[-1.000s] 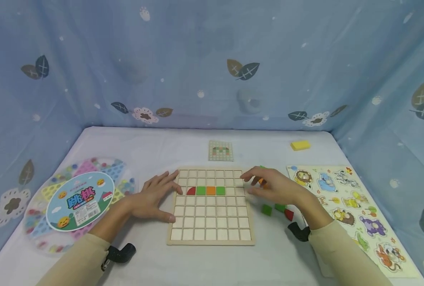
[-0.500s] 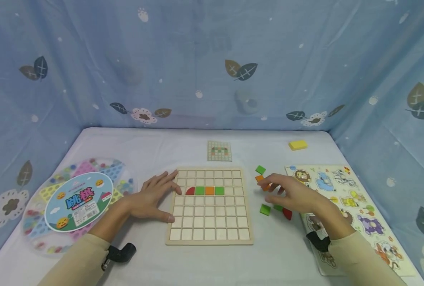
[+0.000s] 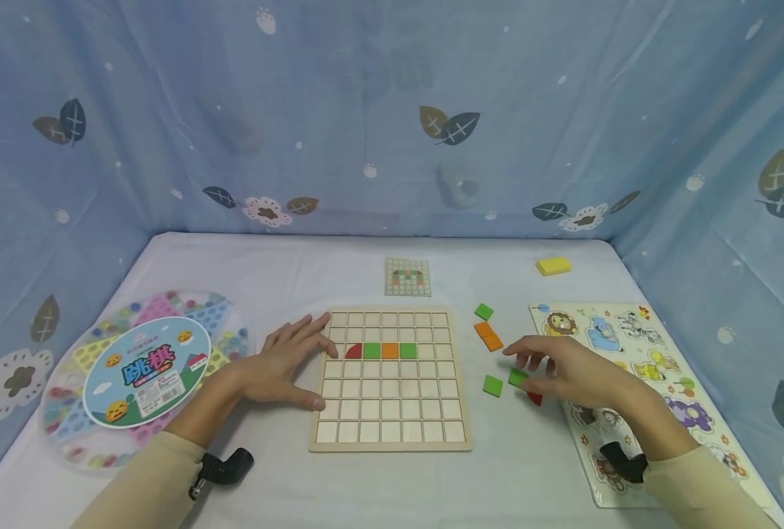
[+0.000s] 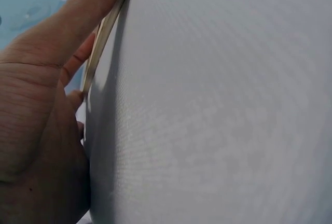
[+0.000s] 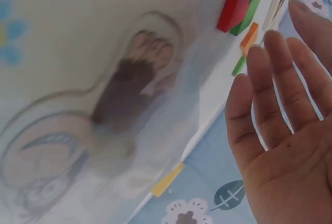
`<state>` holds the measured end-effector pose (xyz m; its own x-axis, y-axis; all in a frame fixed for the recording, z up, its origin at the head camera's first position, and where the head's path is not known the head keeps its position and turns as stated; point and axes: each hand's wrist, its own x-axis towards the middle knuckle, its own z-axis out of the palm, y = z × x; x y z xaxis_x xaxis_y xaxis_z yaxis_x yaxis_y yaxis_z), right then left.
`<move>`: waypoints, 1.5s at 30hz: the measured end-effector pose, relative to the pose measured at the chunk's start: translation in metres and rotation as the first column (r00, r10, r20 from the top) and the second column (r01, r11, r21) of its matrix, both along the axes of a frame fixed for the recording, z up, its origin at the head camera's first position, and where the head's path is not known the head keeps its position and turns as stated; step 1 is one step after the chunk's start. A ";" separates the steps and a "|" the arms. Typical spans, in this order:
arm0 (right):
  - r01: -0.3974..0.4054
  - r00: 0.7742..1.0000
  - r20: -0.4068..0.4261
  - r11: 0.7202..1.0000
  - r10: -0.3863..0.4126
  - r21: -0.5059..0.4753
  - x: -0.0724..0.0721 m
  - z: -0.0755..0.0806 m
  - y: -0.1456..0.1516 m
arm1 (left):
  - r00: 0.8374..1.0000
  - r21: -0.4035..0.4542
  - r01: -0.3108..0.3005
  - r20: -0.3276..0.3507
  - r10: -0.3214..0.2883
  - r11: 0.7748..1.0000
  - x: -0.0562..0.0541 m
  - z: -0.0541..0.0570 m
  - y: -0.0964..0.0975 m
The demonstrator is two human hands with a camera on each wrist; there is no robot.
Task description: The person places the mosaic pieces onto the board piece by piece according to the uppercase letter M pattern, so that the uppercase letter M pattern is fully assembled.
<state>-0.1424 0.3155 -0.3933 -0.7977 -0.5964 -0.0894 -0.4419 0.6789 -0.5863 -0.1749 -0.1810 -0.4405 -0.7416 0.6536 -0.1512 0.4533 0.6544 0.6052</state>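
Right hand (image 3: 573, 367), relaxed and empty, is being drawn off the orange tiles (image 3: 493, 341) towards the nearer red tile (image 3: 535, 399), right of the wooden grid board (image 3: 390, 447), whose four-tile row (image 3: 389, 351) is being left unextended while its left edge is being touched by the splayed left hand (image 3: 281, 369).

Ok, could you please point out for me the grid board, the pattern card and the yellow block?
Grid board (image 3: 390, 369): head view, on its bare centre square.
Pattern card (image 3: 408, 277): head view, middle of its printed face.
Yellow block (image 3: 553, 265): head view, on its top face.
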 end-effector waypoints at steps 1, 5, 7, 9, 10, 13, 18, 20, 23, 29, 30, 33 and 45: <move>-0.006 1.000 0.006 1.000 0.006 -0.001 0.001 0.000 0.002 | 1.000 -0.002 0.001 -0.001 -0.001 1.000 0.000 0.000 0.000; -0.017 0.998 0.067 1.000 0.017 -0.004 0.002 0.002 0.007 | 1.000 -0.005 0.003 -0.002 -0.003 1.000 -0.001 -0.001 0.000; -0.020 0.995 0.096 1.000 0.019 0.004 0.002 0.003 0.009 | 1.000 -0.002 0.001 0.001 -0.001 1.000 -0.002 -0.001 -0.001; -0.021 0.993 0.119 1.000 0.019 0.013 0.002 0.002 0.009 | 1.000 0.000 -0.002 0.008 0.002 1.000 -0.001 -0.001 -0.001; -0.022 0.993 0.119 1.000 0.019 0.021 0.001 0.002 0.009 | 1.000 0.001 -0.005 0.012 0.005 1.000 -0.001 -0.001 -0.001; -0.020 0.994 0.106 0.999 0.015 0.042 0.002 0.000 0.009 | 1.000 -0.003 -0.002 0.014 0.002 1.000 -0.001 0.000 -0.001; -0.013 0.997 0.075 0.998 0.008 0.060 0.002 -0.002 0.010 | 1.000 0.010 0.012 0.005 -0.012 1.000 -0.001 0.003 0.000; -0.014 0.998 0.065 0.998 0.010 0.060 0.001 -0.002 0.010 | 1.000 0.015 0.012 0.003 -0.012 1.000 -0.001 0.003 0.000; -0.013 0.998 0.056 0.998 0.009 0.054 0.001 -0.002 0.012 | 1.000 0.015 0.011 0.006 -0.011 1.000 0.000 0.004 0.001; -0.025 0.995 0.098 1.000 0.024 0.011 0.002 0.000 0.013 | 1.000 0.008 0.006 0.004 -0.006 1.000 0.000 0.001 0.000; -0.026 0.994 0.111 1.000 0.025 0.010 0.002 0.000 0.013 | 1.000 0.006 0.006 0.002 -0.006 1.000 0.000 0.001 0.000; -0.011 0.991 0.134 1.000 0.009 0.016 0.001 -0.001 0.010 | 1.000 -0.002 0.004 0.003 -0.004 1.000 -0.001 0.001 0.001; -0.003 0.992 0.126 0.999 -0.002 0.042 -0.002 -0.005 0.004 | 1.000 0.001 -0.010 0.007 0.010 1.000 0.000 0.002 0.002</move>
